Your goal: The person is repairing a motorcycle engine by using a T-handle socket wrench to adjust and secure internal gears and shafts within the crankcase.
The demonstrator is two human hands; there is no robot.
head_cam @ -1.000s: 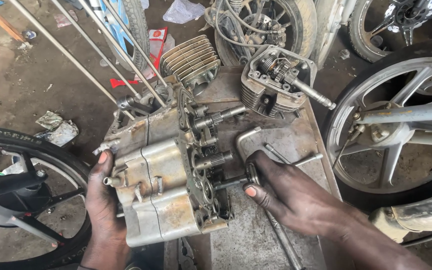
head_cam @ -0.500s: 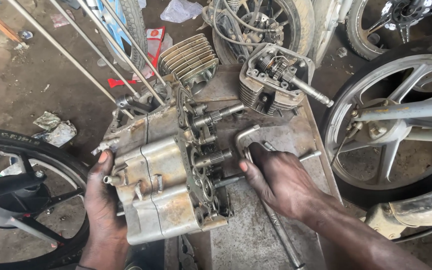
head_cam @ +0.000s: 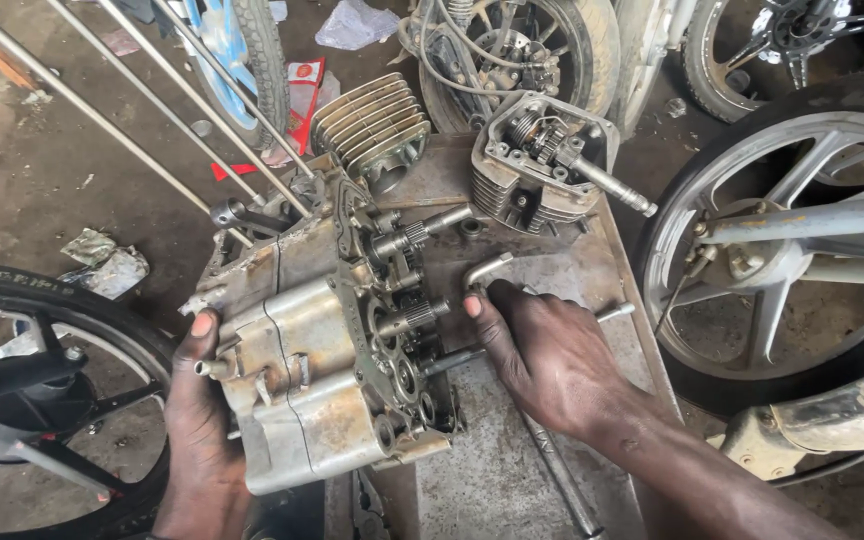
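A greasy grey engine crankcase (head_cam: 302, 380) with exposed shafts and gears stands on a worn metal bench (head_cam: 512, 480). My left hand (head_cam: 202, 430) grips its left side, thumb up on the casing. My right hand (head_cam: 542, 355) lies flat on the bench just right of the crankcase, covering a bent metal rod (head_cam: 487, 268) whose curved end sticks out above my fingers. Whether the fingers close around the rod is hidden under the hand.
A finned cylinder (head_cam: 372, 125) and a cylinder head (head_cam: 542, 165) sit at the bench's far end. Motorcycle wheels stand at right (head_cam: 782, 250) and lower left (head_cam: 42, 400). Long steel rods (head_cam: 152, 110) slant across the dirt floor, with litter nearby.
My right hand has slid up and left along the bench onto the bent rod, close to the crankcase shafts. My left hand stays on the casing.
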